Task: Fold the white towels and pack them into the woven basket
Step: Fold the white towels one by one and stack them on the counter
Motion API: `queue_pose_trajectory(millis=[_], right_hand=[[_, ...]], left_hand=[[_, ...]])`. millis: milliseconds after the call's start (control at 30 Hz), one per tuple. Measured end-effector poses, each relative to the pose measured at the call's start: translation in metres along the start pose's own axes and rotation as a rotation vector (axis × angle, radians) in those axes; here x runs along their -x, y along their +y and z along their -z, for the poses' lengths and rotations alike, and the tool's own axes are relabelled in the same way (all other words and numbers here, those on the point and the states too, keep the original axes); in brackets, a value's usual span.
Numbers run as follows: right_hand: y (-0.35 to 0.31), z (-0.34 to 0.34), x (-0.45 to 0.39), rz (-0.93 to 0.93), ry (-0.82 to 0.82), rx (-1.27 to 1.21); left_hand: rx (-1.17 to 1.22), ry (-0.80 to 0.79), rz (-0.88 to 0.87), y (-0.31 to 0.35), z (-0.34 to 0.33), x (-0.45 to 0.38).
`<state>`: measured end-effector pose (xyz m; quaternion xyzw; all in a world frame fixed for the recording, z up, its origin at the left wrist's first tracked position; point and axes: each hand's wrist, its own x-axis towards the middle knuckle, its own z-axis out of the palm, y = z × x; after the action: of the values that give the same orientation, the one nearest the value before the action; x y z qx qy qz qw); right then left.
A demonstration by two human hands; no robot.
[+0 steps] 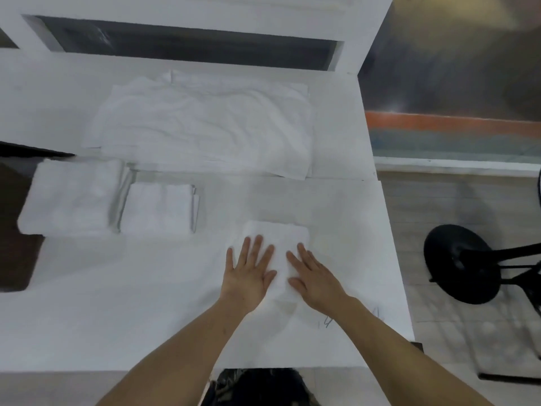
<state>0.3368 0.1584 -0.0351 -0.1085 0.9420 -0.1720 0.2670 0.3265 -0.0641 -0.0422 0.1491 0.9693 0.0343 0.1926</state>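
A small folded white towel [281,238] lies on the white table [117,303] in front of me. My left hand [248,272] lies flat on its left part with fingers spread. My right hand [314,278] presses flat on its right part. To the left sit two folded white towels side by side, a larger one [70,197] and a smaller one [159,208]. Farther back a large pile of unfolded white towels [205,124] is spread out. No woven basket is in view.
The table's right edge [392,259] runs beside a tiled floor with a black stool base [461,263]. A dark gap [14,224] opens at the left edge. A white ledge with a dark window slot [187,43] stands behind the pile.
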Motion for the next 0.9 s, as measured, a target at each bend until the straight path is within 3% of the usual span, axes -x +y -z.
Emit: queue_pose_trajectory(millis=[233, 467, 900], right_hand=[[-0.079, -0.031, -0.009, 0.166, -0.122, 0.065], [-0.153, -0.048, -0.029, 0.312, -0.251, 0.197], [-0.336, -0.104, -0.087, 0.309, -0.137, 0.201]], left_hand=[[0.053, 0.025, 0.218, -0.061, -0.024, 0.089], [0.038, 0.063, 0.266, -0.137, -0.040, 0.148], [-0.057, 0.017, 0.277, -0.331, -0.024, 0.197]])
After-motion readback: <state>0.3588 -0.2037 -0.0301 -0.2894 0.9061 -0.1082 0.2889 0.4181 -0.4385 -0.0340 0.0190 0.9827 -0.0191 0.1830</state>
